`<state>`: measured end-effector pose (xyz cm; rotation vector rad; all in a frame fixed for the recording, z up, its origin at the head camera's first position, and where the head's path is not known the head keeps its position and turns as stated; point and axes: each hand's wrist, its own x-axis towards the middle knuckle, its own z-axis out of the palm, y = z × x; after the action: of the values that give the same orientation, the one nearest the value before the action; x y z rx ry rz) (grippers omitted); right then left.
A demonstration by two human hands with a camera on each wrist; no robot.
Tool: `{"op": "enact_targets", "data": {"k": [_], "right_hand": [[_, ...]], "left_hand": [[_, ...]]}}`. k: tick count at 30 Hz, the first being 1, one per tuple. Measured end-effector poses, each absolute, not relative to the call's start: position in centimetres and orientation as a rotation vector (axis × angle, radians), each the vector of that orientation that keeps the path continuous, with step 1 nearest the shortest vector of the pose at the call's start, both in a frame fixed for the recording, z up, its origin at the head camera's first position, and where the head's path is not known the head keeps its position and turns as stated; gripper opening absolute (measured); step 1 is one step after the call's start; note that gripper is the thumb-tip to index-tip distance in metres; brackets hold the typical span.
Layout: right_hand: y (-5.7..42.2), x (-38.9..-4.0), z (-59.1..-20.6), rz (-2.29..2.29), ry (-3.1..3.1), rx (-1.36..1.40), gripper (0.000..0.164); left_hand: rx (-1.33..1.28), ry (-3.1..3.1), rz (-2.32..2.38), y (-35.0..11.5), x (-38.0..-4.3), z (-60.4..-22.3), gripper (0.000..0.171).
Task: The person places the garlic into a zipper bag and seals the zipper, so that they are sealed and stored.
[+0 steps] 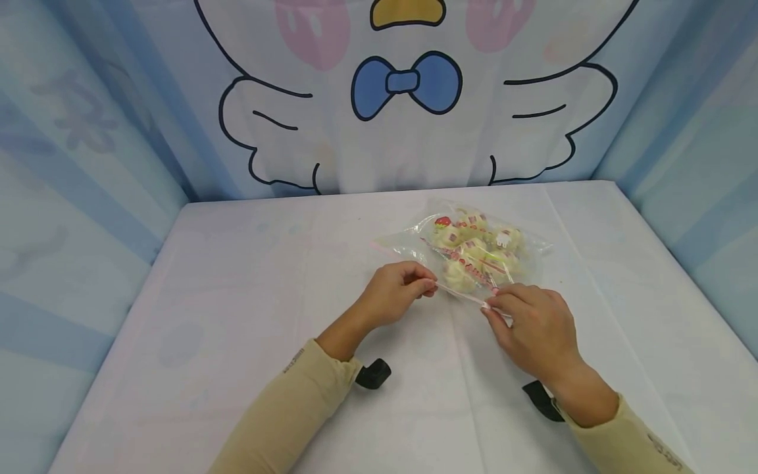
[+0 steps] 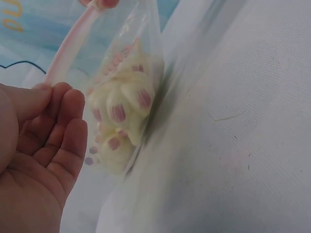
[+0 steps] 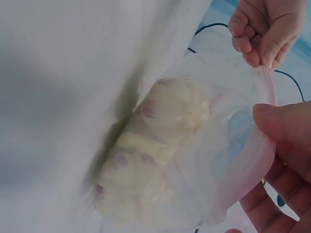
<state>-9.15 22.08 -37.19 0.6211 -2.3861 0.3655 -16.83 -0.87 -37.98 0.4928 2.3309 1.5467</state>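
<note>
A clear plastic zip bag (image 1: 408, 245) with red print lies on the white table. Inside it are several cream-coloured pieces (image 1: 472, 249) with pinkish-purple patches, their exact kind unclear. My left hand (image 1: 398, 289) pinches the bag's pink-edged mouth strip (image 2: 73, 46) between thumb and forefinger at its left part. Farther right along the same strip, my right hand (image 1: 535, 329) pinches it between thumb and fingers. In the right wrist view the pink edge (image 3: 252, 174) bows outward below the right thumb. The pieces sit in the bag's lower part, beyond both hands.
The white cloth-covered table (image 1: 249, 276) reaches back to a blue-and-white curtain (image 1: 408, 151) with a cartoon bow tie. Curtains also hang along the left side (image 1: 71, 217) and right side (image 1: 699, 145). Dark straps (image 1: 373, 374) show at the cuffs.
</note>
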Motion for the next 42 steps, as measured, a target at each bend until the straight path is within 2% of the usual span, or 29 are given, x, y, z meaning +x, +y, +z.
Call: {"op": "enact_targets", "data": {"k": [9,24,42], "right_hand": [[21.8,-9.3,-36.9,0.391,-2.398,0.627,0.016],[20.9,-10.0,-37.2,0.416,-2.317,0.692,0.011],[20.1,-10.3,-37.5,0.402,-2.377,0.691,0.017]], "left_hand": [[0.577,2.301,1.507,-0.6,-16.7,-38.0,0.015],[0.604,2.292,1.589,0.7,-16.0,-38.2,0.012],[0.673,2.303,1.595,1.3,-15.5,-38.4,0.011]]}}
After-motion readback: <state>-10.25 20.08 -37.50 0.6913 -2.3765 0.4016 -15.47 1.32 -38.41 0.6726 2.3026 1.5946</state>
